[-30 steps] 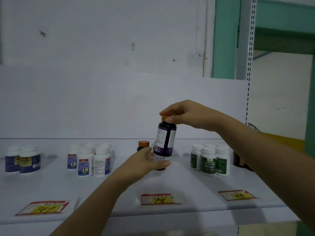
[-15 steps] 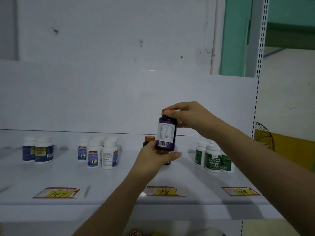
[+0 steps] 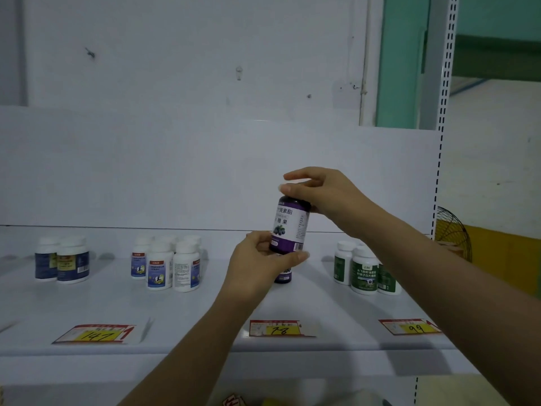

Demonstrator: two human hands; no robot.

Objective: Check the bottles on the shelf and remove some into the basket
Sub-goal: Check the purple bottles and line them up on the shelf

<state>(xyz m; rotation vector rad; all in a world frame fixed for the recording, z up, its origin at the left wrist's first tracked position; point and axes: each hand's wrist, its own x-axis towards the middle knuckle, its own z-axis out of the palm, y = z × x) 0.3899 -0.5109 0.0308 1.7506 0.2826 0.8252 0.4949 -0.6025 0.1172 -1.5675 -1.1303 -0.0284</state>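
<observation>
A dark bottle with a purple label [image 3: 289, 225] is held upright above the white shelf [image 3: 181, 312]. My right hand [image 3: 319, 191] grips its cap from above, hiding the cap. My left hand [image 3: 263, 260] holds the bottle's base, thumb under the bottom edge. Behind my left hand a second dark purple-labelled bottle [image 3: 283, 275] stands on the shelf, mostly hidden. The label's front with a blueberry picture faces me. No basket is in view.
Two blue-labelled white bottles [image 3: 63, 262] stand at the shelf's left, several white bottles [image 3: 171, 263] at centre left, green-labelled white bottles [image 3: 364, 271] at right. Price tags 147 [image 3: 95, 334], 78 [image 3: 279, 329], 99 [image 3: 409, 327] lie along the front edge. A wire fan [image 3: 452, 234] is beyond the upright.
The bottle has been turned in my hands: the barcode and text side faced me before, now the front label does. Both hands keep their hold.
</observation>
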